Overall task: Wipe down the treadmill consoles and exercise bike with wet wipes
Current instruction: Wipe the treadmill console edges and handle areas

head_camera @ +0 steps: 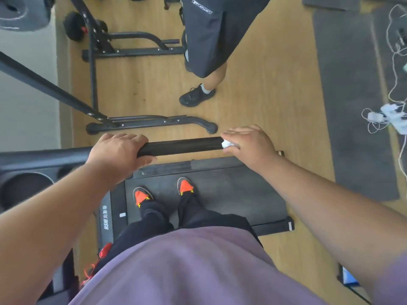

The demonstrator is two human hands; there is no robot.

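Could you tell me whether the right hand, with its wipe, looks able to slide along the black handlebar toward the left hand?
Probably yes: the right hand holds the wipe at the handlebar's end, and the bar is bare up to the left hand gripping it.

We have one view only, from the head, looking steeply down and forward over our own chest at a handrail (179,147) close below, the wooden floor (253,102) beyond; edges look smeared, perhaps from wide-angle distortion.
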